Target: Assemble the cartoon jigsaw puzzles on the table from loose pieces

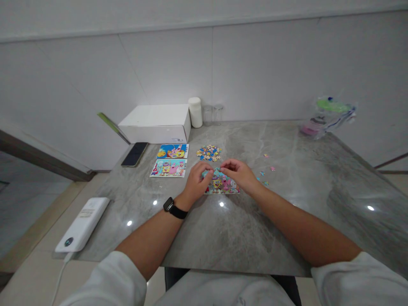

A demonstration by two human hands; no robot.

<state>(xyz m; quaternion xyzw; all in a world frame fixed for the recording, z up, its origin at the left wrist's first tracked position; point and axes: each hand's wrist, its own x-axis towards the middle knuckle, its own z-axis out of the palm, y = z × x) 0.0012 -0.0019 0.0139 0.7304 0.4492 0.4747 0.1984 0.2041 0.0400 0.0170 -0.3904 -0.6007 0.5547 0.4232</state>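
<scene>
A partly covered cartoon puzzle (223,185) lies on the grey table between my hands. At its upper left edge is my left hand (198,180), fingers curled and pinched, a black watch on the wrist. My right hand (238,173) is pinched over the puzzle's upper edge; what its fingertips hold is too small to make out. Beyond the hands sits a pile of loose puzzle pieces (209,152). Several stray pieces, one of them pink (273,168), lie right of my right hand. Two cartoon picture cards, a blue one (173,151) and a lighter one (168,168), lie to the left.
A phone (135,154) lies left of the cards, before a white box (156,121). Beside the box stand a white bottle (195,112) and two clear glasses (218,115). A plastic bag (328,117) is at the back right, a white power bank (83,223) at the left edge.
</scene>
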